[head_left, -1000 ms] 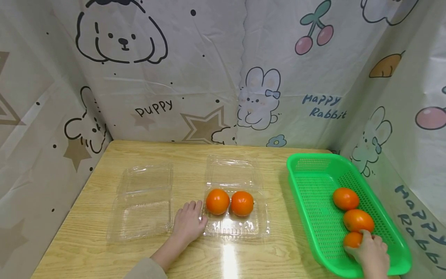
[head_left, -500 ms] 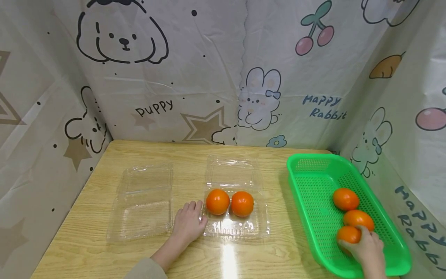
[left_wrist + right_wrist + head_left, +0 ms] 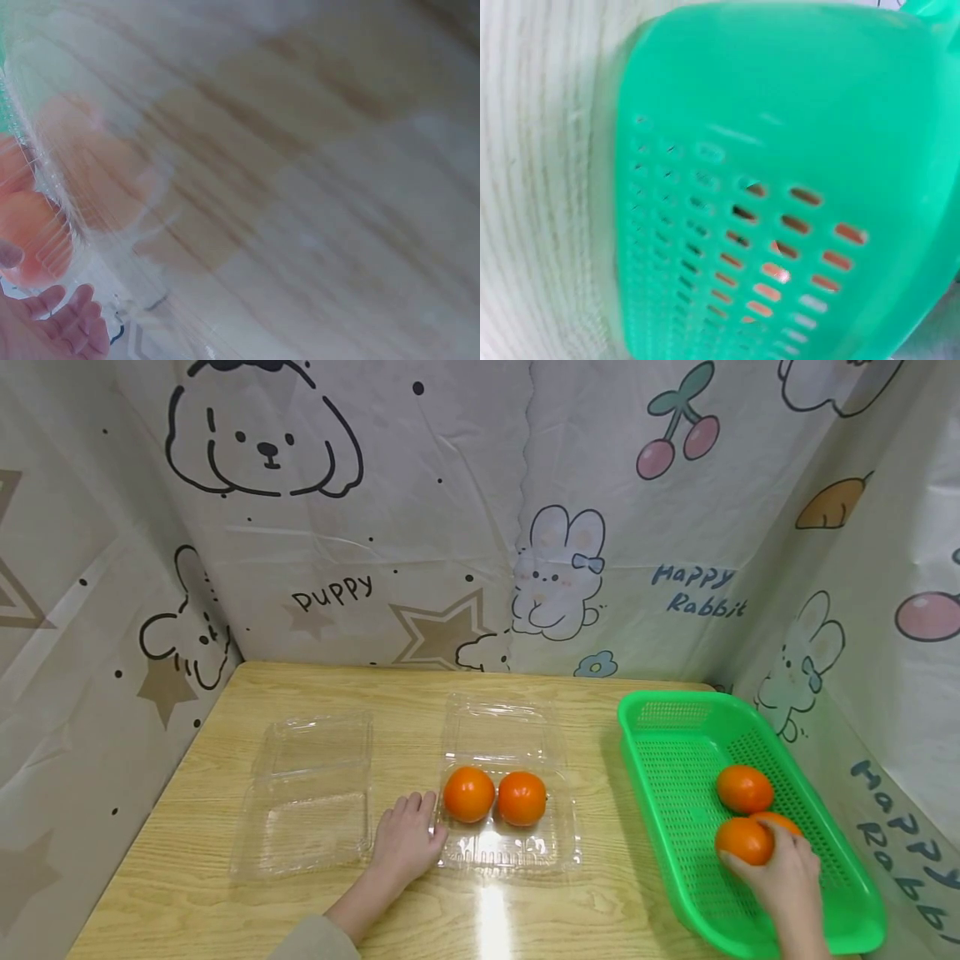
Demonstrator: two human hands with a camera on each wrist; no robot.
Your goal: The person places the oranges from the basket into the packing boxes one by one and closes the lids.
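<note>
In the head view, my right hand point(image 3: 787, 872) grips a glossy orange point(image 3: 744, 841) between thumb and fingers, over the green basket point(image 3: 652, 810). Behind it sits a second orange point(image 3: 783, 823), partly covered, and farther back a third orange point(image 3: 745, 788). My left hand point(image 3: 407, 839) rests on the table at the left edge of an open clear plastic clamshell box point(image 3: 551, 852), its fingers loosely extended. Two oranges point(image 3: 468, 794) lie side by side in that box. The right wrist view shows the basket wall point(image 3: 780, 90) with orange colour through its slots; the hand itself is hidden there.
Left of my left hand stands another open clear clamshell box point(image 3: 311, 827) with nothing visible inside. The wooden table point(image 3: 585, 910) meets a printed cloth point(image 3: 375, 527) at the back, and cloth also hangs along both sides.
My right hand has lifted the nearest orange and shifted it away from me and slightly left, so it now partly covers the orange behind. The left hand has stayed still.
</note>
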